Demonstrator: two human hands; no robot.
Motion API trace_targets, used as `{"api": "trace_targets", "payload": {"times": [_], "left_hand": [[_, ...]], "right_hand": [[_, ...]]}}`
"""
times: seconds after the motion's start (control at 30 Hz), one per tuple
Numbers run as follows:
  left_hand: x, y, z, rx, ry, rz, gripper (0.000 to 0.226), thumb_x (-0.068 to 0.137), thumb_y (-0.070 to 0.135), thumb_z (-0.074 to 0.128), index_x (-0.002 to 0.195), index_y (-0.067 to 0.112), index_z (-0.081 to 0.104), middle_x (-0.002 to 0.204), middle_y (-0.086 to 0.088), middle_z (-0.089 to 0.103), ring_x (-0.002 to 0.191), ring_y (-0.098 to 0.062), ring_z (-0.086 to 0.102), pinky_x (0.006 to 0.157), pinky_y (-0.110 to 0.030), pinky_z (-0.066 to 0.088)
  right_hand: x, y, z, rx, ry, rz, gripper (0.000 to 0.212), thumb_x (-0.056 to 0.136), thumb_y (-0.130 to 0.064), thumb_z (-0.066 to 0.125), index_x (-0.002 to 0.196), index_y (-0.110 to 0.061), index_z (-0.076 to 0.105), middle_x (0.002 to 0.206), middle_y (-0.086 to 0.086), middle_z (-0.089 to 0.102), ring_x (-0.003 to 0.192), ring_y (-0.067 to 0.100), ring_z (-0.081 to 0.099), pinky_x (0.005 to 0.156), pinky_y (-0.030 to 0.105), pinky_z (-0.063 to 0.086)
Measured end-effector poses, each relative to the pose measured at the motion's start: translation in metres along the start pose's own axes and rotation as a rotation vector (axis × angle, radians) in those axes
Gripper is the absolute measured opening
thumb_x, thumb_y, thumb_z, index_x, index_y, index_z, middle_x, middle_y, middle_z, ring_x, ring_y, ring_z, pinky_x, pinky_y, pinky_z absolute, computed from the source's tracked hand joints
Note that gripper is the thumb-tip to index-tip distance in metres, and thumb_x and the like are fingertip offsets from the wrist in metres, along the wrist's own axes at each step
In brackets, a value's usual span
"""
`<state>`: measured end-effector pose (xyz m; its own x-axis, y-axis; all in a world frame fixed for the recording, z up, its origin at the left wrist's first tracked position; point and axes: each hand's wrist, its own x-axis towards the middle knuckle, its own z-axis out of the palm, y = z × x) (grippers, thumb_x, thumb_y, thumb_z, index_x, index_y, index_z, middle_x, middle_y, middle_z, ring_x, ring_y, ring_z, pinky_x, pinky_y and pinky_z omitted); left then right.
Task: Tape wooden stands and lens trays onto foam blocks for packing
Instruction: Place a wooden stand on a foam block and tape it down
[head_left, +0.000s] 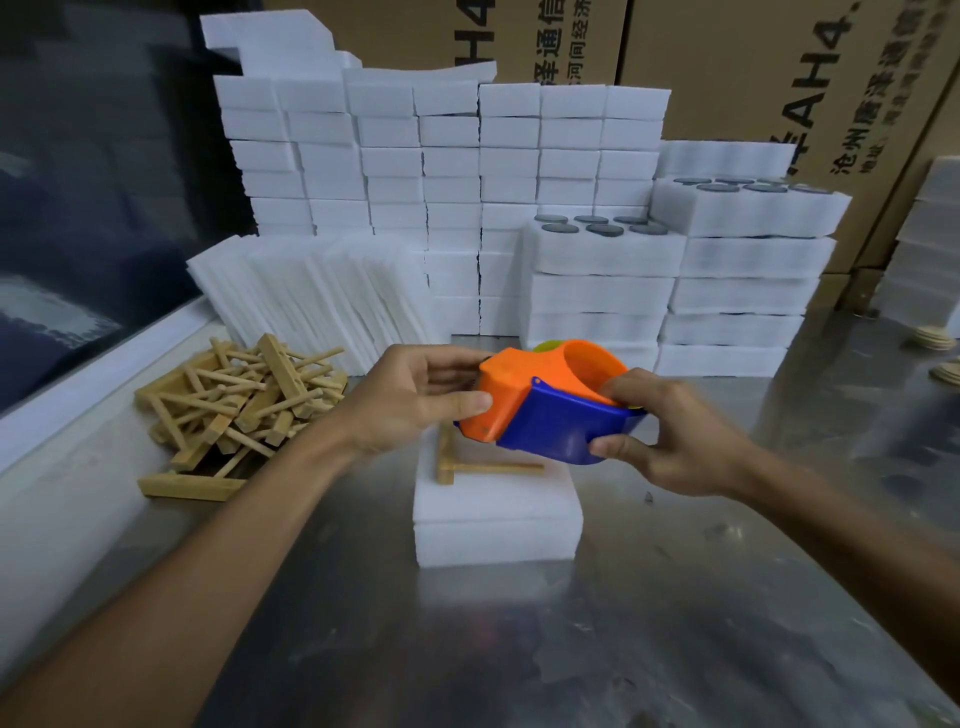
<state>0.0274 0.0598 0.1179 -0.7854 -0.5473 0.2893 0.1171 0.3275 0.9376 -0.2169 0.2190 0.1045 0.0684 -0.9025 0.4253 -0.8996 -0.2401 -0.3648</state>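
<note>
An orange and blue tape dispenser (545, 405) hangs over the middle of the metal table. My right hand (670, 436) grips its blue end, thumb inside the orange ring. My left hand (415, 400) holds the orange front, fingers curled around it. Directly below lies a white foam block (498, 504), two layers high, with a T-shaped wooden stand (467, 466) lying flat on its top. The dispenser hides the far part of the block.
A heap of wooden stands (239, 410) lies at the left. Stacked foam blocks (441, 171) form a wall behind, with foam lens trays (602, 249) holding dark lenses at the right. Thin foam sheets (311, 291) lean behind the heap. Cardboard boxes (779, 62) stand at the back.
</note>
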Motion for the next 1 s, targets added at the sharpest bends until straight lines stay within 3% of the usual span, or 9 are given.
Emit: {"api": "trace_targets", "payload": {"times": [0.13, 0.3, 0.47, 0.6, 0.77, 0.87, 1.0], "left_hand": [[-0.005, -0.002, -0.012, -0.077, -0.024, -0.056, 0.041, 0.072, 0.016, 0.073, 0.113, 0.019, 0.069, 0.108, -0.001, 0.075, 0.105, -0.016, 0.07, 0.079, -0.023, 0.056], [-0.009, -0.004, -0.021, -0.107, 0.005, -0.068, 0.034, 0.084, -0.012, 0.063, 0.106, 0.012, 0.072, 0.105, -0.01, 0.075, 0.098, -0.023, 0.072, 0.077, -0.028, 0.058], [-0.008, 0.003, -0.012, -0.04, 0.179, 0.009, 0.014, 0.068, 0.013, 0.077, 0.079, 0.021, 0.081, 0.081, -0.008, 0.076, 0.072, -0.018, 0.073, 0.065, -0.024, 0.057], [-0.007, 0.005, -0.01, 0.043, 0.22, 0.028, 0.017, 0.084, -0.001, 0.069, 0.08, 0.014, 0.076, 0.072, -0.004, 0.074, 0.064, -0.015, 0.07, 0.06, -0.022, 0.056], [-0.008, 0.007, -0.003, 0.09, 0.278, 0.0, 0.022, 0.091, -0.002, 0.063, 0.077, 0.012, 0.072, 0.064, -0.002, 0.071, 0.058, -0.012, 0.065, 0.058, -0.023, 0.057], [-0.006, 0.005, 0.002, 0.084, 0.347, -0.055, 0.028, 0.091, -0.003, 0.062, 0.071, 0.013, 0.071, 0.059, -0.001, 0.069, 0.054, -0.01, 0.064, 0.055, -0.022, 0.055], [-0.007, 0.008, 0.0, 0.08, 0.382, -0.128, 0.025, 0.092, 0.003, 0.064, 0.071, 0.014, 0.071, 0.06, -0.001, 0.069, 0.054, -0.009, 0.065, 0.053, -0.021, 0.055]], "right_hand": [[0.001, -0.004, -0.001, 0.024, -0.038, 0.01, 0.021, 0.085, -0.02, 0.078, 0.097, -0.007, 0.065, 0.089, 0.007, 0.066, 0.083, 0.023, 0.061, 0.074, 0.051, 0.052], [0.003, -0.011, -0.005, 0.095, -0.083, 0.063, 0.02, 0.085, -0.021, 0.077, 0.099, -0.012, 0.066, 0.09, 0.0, 0.068, 0.082, 0.015, 0.064, 0.075, 0.047, 0.055], [0.008, -0.019, -0.008, 0.179, -0.138, 0.108, 0.024, 0.088, -0.037, 0.073, 0.102, -0.019, 0.066, 0.092, -0.007, 0.071, 0.087, 0.012, 0.069, 0.075, 0.036, 0.06], [0.012, -0.025, -0.008, 0.29, -0.092, 0.19, 0.022, 0.078, -0.04, 0.069, 0.084, -0.019, 0.068, 0.076, -0.005, 0.068, 0.069, 0.01, 0.064, 0.061, 0.027, 0.051], [0.025, -0.032, -0.01, 0.299, -0.01, 0.312, 0.051, 0.066, -0.065, 0.072, 0.067, -0.015, 0.063, 0.058, -0.004, 0.059, 0.052, 0.007, 0.053, 0.049, 0.015, 0.039], [0.035, -0.039, -0.016, 0.323, 0.001, 0.355, 0.051, 0.064, -0.075, 0.074, 0.063, -0.023, 0.07, 0.058, -0.008, 0.067, 0.051, 0.005, 0.059, 0.049, 0.012, 0.041], [0.047, -0.041, -0.027, 0.348, -0.033, 0.409, 0.065, 0.054, -0.074, 0.074, 0.075, -0.013, 0.076, 0.069, 0.0, 0.075, 0.062, 0.011, 0.072, 0.051, 0.014, 0.05]]}}
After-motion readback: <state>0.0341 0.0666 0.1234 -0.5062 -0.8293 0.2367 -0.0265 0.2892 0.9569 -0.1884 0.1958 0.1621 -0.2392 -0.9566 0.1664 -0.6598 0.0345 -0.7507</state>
